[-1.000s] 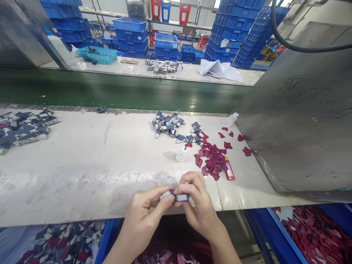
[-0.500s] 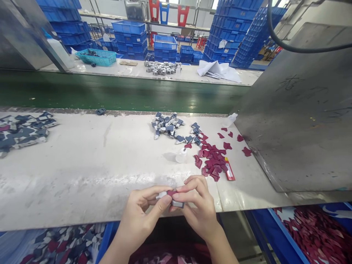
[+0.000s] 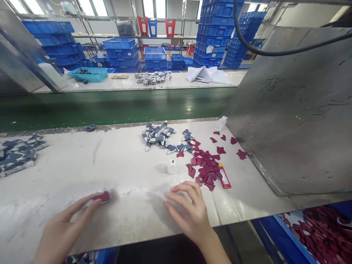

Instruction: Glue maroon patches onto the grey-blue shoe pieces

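Between the thumb and fingers of my left hand (image 3: 70, 220) is a small part with a maroon face (image 3: 103, 196), held over the left part of the worktop. My right hand (image 3: 189, 211) hovers near the worktop's front edge, its fingers apart and holding nothing. Beyond it stands a small translucent bottle (image 3: 172, 167) with a thin dark tip. Maroon flat pieces (image 3: 206, 168) lie in a loose heap ahead of my right hand. Grey-and-white parts (image 3: 159, 137) sit in a pile behind the bottle.
More grey-and-white parts (image 3: 19, 154) are heaped at the far left. A red-and-yellow packet (image 3: 224, 176) lies by the maroon heap. A metal panel (image 3: 299, 128) bounds the right side. Behind runs a green belt (image 3: 123, 106). A blue bin (image 3: 291, 238) of maroon pieces stands lower right.
My hands have parted. The left has carried the maroon-faced part to the left; the right has let go and opened. The camera view has shifted slightly.
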Demonstrator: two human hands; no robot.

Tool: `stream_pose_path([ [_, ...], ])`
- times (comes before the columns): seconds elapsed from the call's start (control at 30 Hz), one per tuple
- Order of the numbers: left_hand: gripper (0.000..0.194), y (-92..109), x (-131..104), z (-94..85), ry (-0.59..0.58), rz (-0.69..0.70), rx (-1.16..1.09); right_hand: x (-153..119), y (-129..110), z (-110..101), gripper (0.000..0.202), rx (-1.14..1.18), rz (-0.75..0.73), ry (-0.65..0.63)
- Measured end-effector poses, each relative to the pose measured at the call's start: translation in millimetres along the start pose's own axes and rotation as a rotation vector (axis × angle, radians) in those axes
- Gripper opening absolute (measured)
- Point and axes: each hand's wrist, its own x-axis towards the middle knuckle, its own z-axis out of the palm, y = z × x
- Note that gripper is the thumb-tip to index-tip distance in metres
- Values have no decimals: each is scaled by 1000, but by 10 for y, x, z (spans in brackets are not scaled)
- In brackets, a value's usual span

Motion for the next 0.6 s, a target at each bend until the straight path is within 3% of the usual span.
stream_pose_path([
  [0.07, 40, -103, 191, -138, 13, -91, 146, -3, 109, -34, 30, -40, 37, 48],
  [0.13, 47, -103, 368, -184, 62, -61, 283, -4, 197, -36, 33, -53, 46, 79],
  [0.2, 48, 11, 526, -121, 158, 106, 366, -7, 257, -16, 35, -35, 41, 93],
  [0.3, 35, 386, 750, 141, 252, 457, 303, -12, 301, 17, 30, 32, 28, 113],
  [0.4, 26, 898, 990, 483, 180, 810, 188, -9, 308, 18, 27, 92, 20, 144],
  [0.47, 26, 1218, 1155, 691, 108, 944, 136, 1, 300, 3, 26, 117, 22, 160],
  [0.6, 30, 1614, 1424, 971, -116, 954, 145, 32, 272, -21, 20, 122, 39, 191],
])
